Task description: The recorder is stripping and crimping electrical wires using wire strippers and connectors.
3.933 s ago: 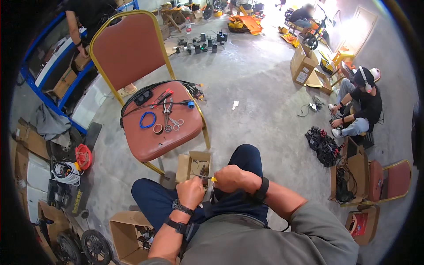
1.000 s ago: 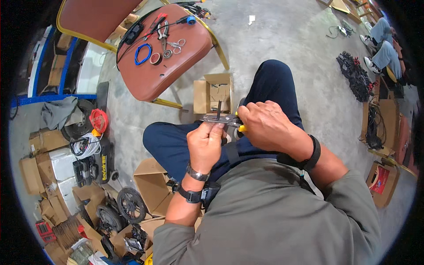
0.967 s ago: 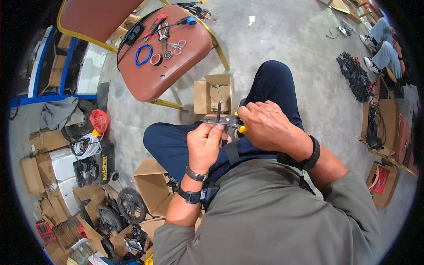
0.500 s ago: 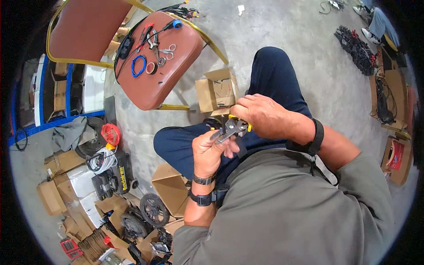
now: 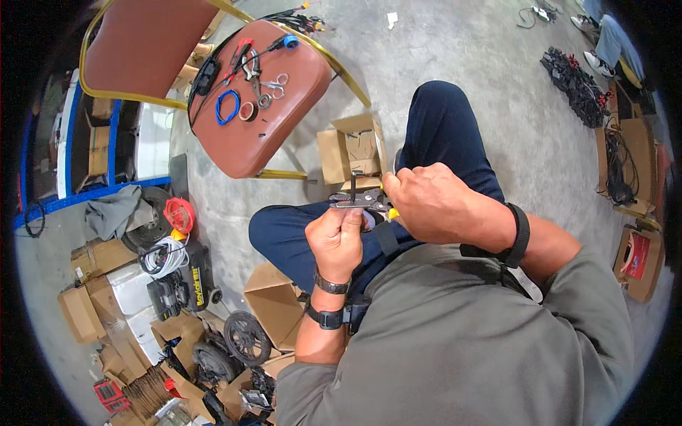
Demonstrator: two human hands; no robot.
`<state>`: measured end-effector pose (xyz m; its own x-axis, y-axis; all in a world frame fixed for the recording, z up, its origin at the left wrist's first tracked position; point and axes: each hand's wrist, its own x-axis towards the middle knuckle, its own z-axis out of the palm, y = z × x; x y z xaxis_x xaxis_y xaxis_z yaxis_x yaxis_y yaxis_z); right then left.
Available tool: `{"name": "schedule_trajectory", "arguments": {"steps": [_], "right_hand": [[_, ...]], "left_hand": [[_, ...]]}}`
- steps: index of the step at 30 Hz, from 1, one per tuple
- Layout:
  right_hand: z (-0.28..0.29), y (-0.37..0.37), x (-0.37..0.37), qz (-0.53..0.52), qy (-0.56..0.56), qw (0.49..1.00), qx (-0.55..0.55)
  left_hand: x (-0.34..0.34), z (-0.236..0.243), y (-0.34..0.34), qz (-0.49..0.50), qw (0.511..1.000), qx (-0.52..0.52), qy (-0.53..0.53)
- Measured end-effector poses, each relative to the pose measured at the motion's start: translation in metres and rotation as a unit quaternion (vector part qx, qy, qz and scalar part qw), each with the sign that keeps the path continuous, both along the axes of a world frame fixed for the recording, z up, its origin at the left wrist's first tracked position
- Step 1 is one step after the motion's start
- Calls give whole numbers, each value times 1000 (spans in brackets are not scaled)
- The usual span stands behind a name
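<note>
My right hand (image 5: 435, 195) is closed around the yellow handles of a pair of wire strippers (image 5: 366, 201). Their grey metal head points left, toward my left thumb. My left hand (image 5: 334, 238) is closed just beside the jaws, thumb upward. A thin black piece that looks like cable (image 5: 354, 186) stands up at the jaws beside my left thumb. My fingers hide its lower part. Both hands are over my lap, and a small open cardboard box (image 5: 330, 153) with thin dark bits inside sits on the floor just beyond them.
A brown chair (image 5: 284, 92) at the far left carries scissors (image 5: 277, 85), pliers (image 5: 251, 65), a blue wire coil (image 5: 227, 107) and tape (image 5: 248, 111). Cartons, a wheel (image 5: 248, 338) and a white cable coil (image 5: 165, 257) crowd the left floor. Black cables (image 5: 572, 85) lie far right, near another person's leg.
The wire strippers have turned so their head lies more level, pointing left. My left hand has rotated, thumb now up, and the black piece now stands upright at the jaws.
</note>
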<state>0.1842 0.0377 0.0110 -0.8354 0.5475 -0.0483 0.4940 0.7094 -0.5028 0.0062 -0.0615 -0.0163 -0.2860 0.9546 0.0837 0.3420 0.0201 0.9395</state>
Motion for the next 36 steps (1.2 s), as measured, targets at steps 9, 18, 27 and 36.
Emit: {"name": "schedule_trajectory", "arguments": {"steps": [9, 18, 27, 36], "right_hand": [[-2, 2, -1, 5, -16, 998, 54], [-45, 6, 4, 48, 87, 995, 23], [-50, 1, 4, 1, 108, 993, -37], [-34, -19, 28, -85, 81, 989, -91]], "left_hand": [[-5, -5, -5, 14, 987, -106, -117], [-16, -4, -12, -152, 900, -184, -364], [-5, -5, -6, -60, 957, -147, -242], [14, 10, 28, -109, 989, -58, 75]]}}
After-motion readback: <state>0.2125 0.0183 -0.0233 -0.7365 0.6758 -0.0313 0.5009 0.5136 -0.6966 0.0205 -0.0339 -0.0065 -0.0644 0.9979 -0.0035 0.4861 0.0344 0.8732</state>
